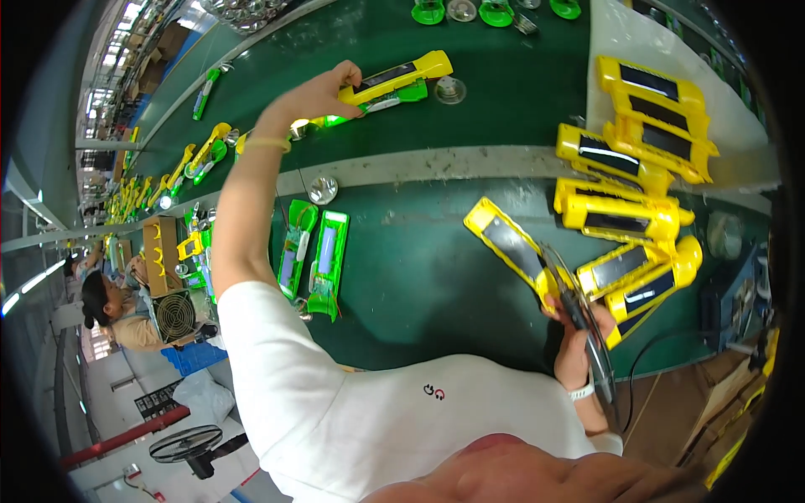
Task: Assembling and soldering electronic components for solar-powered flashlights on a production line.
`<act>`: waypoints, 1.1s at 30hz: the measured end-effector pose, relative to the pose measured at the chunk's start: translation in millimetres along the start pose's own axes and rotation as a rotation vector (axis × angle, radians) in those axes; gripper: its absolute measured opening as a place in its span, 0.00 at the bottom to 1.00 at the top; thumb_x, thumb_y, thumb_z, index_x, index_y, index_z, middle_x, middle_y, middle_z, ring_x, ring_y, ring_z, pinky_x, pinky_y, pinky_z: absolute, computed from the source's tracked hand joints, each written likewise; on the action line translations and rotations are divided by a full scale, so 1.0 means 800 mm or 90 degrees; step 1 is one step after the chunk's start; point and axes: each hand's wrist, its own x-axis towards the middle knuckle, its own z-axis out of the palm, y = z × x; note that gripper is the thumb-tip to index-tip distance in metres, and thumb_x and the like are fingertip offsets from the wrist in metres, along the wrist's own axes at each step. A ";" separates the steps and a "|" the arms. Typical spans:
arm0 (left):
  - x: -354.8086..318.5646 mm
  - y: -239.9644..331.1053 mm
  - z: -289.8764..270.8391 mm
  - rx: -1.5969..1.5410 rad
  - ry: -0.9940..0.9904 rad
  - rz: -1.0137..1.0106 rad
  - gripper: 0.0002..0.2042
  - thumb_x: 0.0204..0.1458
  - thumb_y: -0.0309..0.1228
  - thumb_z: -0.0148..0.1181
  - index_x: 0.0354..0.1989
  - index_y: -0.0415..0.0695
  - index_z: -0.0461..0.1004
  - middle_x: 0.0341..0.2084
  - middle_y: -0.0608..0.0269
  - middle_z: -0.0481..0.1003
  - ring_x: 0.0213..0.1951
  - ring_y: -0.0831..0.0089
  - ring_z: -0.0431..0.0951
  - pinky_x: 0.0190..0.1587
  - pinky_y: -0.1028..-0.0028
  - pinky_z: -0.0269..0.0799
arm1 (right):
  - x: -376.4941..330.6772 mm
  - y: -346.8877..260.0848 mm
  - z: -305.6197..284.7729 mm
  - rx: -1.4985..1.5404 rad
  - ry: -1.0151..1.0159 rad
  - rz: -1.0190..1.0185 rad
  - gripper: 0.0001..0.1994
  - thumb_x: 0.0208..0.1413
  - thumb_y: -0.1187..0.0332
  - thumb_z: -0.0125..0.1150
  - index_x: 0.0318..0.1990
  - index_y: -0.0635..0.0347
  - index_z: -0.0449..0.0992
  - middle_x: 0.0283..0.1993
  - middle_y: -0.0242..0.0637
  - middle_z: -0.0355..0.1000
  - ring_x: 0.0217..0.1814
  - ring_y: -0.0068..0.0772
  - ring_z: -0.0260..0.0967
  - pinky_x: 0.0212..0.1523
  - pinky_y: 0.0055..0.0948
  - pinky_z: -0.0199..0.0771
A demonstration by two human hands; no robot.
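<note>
My left hand [323, 94] reaches across to the far conveyor strip, its fingers closed round the near end of a yellow plastic lamp housing [407, 74] with a dark panel. Under that housing lies a green housing [394, 101], and a round clear reflector [450, 90] is beside its end. Close to my body on the right, my right hand [577, 339] grips a black, corded soldering iron [572, 303]. Its fingers also touch or nearly touch the lower end of a single yellow housing [509, 241]; which of these, I cannot tell.
Yellow housings [629, 210] are piled at the right. Two open green housings [329, 256] with wires lie left of centre, below a metal rail [402, 168]. A blue box-like device [729, 293] stands at the right edge. A co-worker [113, 310] sits at the left, near a fan [197, 444].
</note>
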 end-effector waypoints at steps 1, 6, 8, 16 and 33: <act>0.016 -0.011 -0.022 -0.041 -0.070 0.042 0.24 0.39 0.34 0.69 0.44 0.44 0.64 0.38 0.62 0.71 0.44 0.72 0.70 0.48 0.76 0.64 | 0.005 -0.006 0.005 0.035 0.023 0.013 0.18 0.59 0.54 0.49 0.45 0.57 0.55 0.42 0.47 0.64 0.42 0.44 0.73 0.43 0.41 0.75; 0.143 0.039 -0.123 0.042 -0.083 -0.159 0.28 0.42 0.31 0.65 0.54 0.48 0.60 0.54 0.60 0.62 0.56 0.64 0.64 0.56 0.66 0.63 | 0.004 -0.013 0.006 -0.077 0.082 0.044 0.22 0.57 0.44 0.46 0.43 0.54 0.58 0.37 0.45 0.69 0.36 0.43 0.74 0.35 0.36 0.76; 0.201 0.101 -0.099 0.386 0.117 -0.044 0.29 0.48 0.31 0.58 0.61 0.52 0.58 0.63 0.60 0.54 0.59 0.62 0.61 0.56 0.64 0.63 | 0.001 -0.007 0.000 -0.071 0.059 -0.013 0.22 0.56 0.45 0.48 0.42 0.55 0.58 0.36 0.48 0.69 0.34 0.42 0.74 0.36 0.36 0.76; 0.124 0.064 -0.075 0.529 0.292 0.189 0.21 0.43 0.29 0.59 0.49 0.47 0.68 0.54 0.60 0.61 0.56 0.62 0.62 0.57 0.63 0.60 | -0.007 -0.010 -0.001 0.010 0.007 0.052 0.13 0.60 0.59 0.49 0.41 0.58 0.57 0.36 0.47 0.70 0.37 0.36 0.71 0.43 0.35 0.69; -0.221 0.290 0.239 0.147 0.232 0.357 0.38 0.32 0.40 0.69 0.57 0.45 0.64 0.39 0.60 0.70 0.42 0.63 0.69 0.43 0.66 0.64 | 0.009 -0.011 -0.008 0.093 -0.117 0.018 0.14 0.64 0.60 0.41 0.50 0.58 0.54 0.45 0.45 0.70 0.46 0.33 0.71 0.42 0.23 0.66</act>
